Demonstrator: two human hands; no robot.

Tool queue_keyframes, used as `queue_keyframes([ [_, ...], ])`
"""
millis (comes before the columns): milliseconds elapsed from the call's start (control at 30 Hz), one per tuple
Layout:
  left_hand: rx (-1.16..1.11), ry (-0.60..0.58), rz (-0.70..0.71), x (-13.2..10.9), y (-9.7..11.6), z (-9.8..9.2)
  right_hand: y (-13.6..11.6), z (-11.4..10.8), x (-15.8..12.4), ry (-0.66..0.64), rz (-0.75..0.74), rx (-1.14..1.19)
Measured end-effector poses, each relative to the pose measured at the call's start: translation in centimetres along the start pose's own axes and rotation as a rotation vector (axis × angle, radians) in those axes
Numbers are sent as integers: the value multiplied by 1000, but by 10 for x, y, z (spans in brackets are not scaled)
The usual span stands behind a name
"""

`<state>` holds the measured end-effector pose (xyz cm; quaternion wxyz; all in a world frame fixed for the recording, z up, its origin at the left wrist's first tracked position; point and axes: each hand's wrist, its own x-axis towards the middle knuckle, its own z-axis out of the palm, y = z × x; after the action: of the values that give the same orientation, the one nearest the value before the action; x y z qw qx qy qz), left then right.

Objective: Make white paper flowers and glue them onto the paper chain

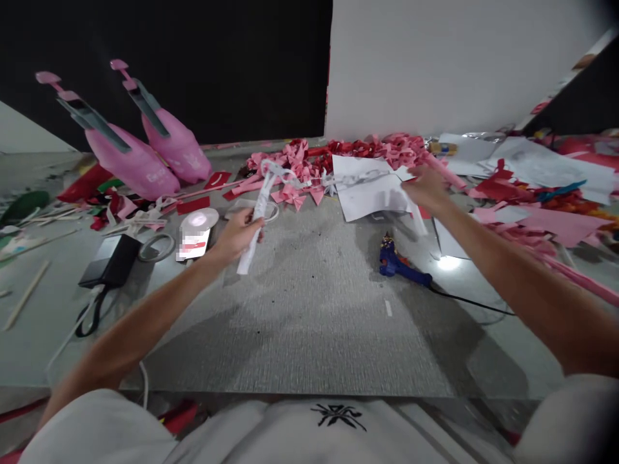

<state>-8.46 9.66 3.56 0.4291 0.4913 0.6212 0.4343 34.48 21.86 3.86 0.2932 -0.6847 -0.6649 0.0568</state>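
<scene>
My left hand (238, 233) grips a white paper strip (258, 206) that stands nearly upright above the grey mat (300, 322). From its top a thin pale ribbon (309, 182) runs right toward my right hand (425, 189). That hand reaches over white paper sheets (370, 193) near the back of the table, fingers closed at the sheet's edge and the ribbon's end. A heap of pink and red paper bows (329, 158) lies just behind both hands.
A blue glue gun (399, 261) with a black cord lies right of the mat. Two pink shoe-shaped forms (145, 154) stand at back left. A black box (110, 261), tape roll (157, 247) and round disc (199, 219) sit left. Paper scraps (532, 193) pile up right.
</scene>
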Motion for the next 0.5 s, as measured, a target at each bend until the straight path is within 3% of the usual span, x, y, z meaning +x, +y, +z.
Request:
queue_keyframes([
  [167, 121, -104, -41, -36, -25, 4, -49, 39, -12, -224, -250, -66],
  [267, 302, -175, 59, -64, -28, 2, -76, 57, -2, -310, -318, -97],
  [367, 338, -223, 53, -88, -23, 5, -97, 77, 12, -357, -286, -149],
  [500, 210, -161, -14, -97, -18, 11, -117, 103, 27, -356, -165, -225],
])
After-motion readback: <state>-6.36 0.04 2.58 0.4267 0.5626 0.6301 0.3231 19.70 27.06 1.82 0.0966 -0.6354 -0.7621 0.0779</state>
